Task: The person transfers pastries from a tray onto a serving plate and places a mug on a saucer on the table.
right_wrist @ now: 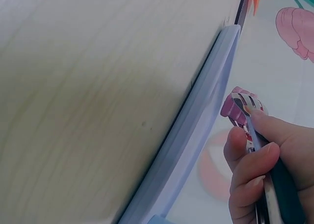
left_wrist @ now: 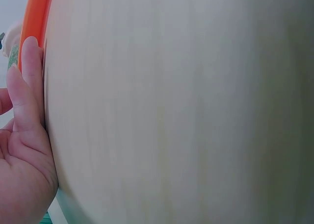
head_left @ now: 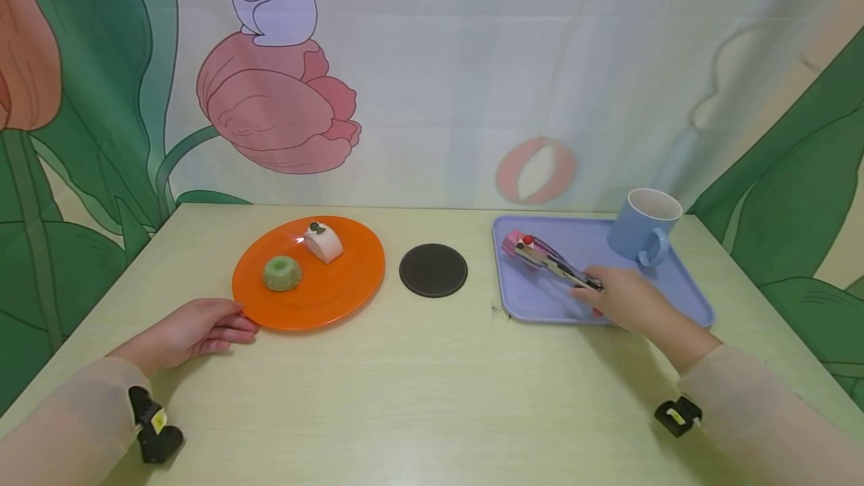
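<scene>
In the head view, my left hand (head_left: 192,332) lies at the near left rim of an orange plate (head_left: 344,302). Its fingers (left_wrist: 32,82) rest against that rim in the left wrist view, extended and relaxed. A green ring-shaped cake (head_left: 283,274) and a white cake (head_left: 323,241) with a dark topping sit on the plate. My right hand (head_left: 624,298) grips a pair of tongs (head_left: 560,268) with fork-like tips over a lavender tray (head_left: 587,227). Between the tips is a pink cake (head_left: 511,242) with a red cherry on top.
A light blue mug (head_left: 634,231) stands at the tray's back right, its handle toward me. A round black coaster (head_left: 433,270) lies between plate and tray. Behind the pale table (head_left: 405,388) hangs a printed curtain (head_left: 432,96).
</scene>
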A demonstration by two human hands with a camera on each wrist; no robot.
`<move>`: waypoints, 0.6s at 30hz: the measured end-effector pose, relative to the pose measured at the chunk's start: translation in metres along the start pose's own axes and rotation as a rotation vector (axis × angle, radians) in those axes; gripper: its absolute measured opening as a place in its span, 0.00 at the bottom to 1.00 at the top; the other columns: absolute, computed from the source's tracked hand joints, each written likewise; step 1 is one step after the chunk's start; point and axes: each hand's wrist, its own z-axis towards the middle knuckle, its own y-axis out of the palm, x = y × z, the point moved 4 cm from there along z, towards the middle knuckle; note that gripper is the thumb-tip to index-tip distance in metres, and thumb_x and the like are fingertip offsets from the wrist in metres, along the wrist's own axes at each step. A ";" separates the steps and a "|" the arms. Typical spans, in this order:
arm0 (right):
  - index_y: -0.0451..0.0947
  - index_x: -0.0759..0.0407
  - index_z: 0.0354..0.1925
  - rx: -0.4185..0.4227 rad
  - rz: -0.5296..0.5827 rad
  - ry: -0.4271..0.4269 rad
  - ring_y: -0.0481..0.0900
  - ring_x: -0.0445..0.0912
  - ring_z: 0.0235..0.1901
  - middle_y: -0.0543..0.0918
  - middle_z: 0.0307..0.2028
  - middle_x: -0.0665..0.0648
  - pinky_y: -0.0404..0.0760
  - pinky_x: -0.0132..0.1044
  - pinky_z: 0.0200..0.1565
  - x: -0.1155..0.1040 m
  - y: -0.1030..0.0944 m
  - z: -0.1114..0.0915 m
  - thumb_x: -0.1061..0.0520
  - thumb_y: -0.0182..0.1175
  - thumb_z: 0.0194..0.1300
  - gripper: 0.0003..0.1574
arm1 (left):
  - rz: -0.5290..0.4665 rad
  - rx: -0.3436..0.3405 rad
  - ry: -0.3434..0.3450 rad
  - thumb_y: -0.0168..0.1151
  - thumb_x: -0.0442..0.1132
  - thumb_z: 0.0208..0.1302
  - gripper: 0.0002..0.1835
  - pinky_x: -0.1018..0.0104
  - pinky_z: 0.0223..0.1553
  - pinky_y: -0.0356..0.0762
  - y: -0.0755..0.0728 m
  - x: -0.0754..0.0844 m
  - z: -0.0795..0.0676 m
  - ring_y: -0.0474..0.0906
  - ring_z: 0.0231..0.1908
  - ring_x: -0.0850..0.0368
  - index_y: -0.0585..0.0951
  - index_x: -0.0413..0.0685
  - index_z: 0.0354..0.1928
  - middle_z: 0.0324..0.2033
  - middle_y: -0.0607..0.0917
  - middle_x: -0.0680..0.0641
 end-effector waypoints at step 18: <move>0.68 0.58 0.33 -0.023 0.000 -0.002 0.67 0.43 0.15 0.75 0.17 0.53 0.66 0.36 0.20 -0.008 0.002 0.001 0.46 0.55 0.66 0.17 | 0.004 0.008 -0.005 0.37 0.45 0.74 0.23 0.71 0.38 0.79 0.001 0.000 -0.001 0.82 0.40 0.57 0.68 0.31 0.55 0.40 0.85 0.46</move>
